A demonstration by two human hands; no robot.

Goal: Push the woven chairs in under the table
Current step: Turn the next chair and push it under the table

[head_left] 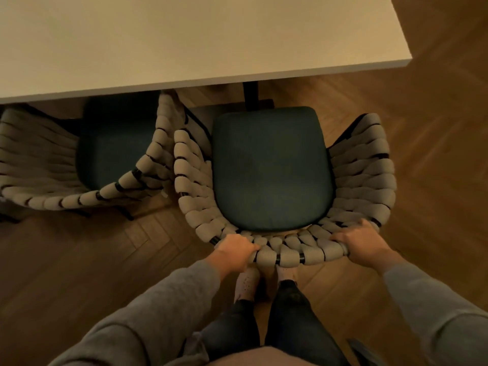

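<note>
A woven chair with a pale rope back and dark green seat cushion stands right in front of me, its seat wholly outside the white table. My left hand grips the top rail of its back at the left. My right hand grips the same rail at the right. A second woven chair stands to the left, the front of its green seat under the table's edge. The two chairs' armrests almost touch.
A dark table leg stands just beyond the near chair's seat. Herringbone wooden floor lies all around, with open floor to the right past the table's corner. My feet are directly behind the chair.
</note>
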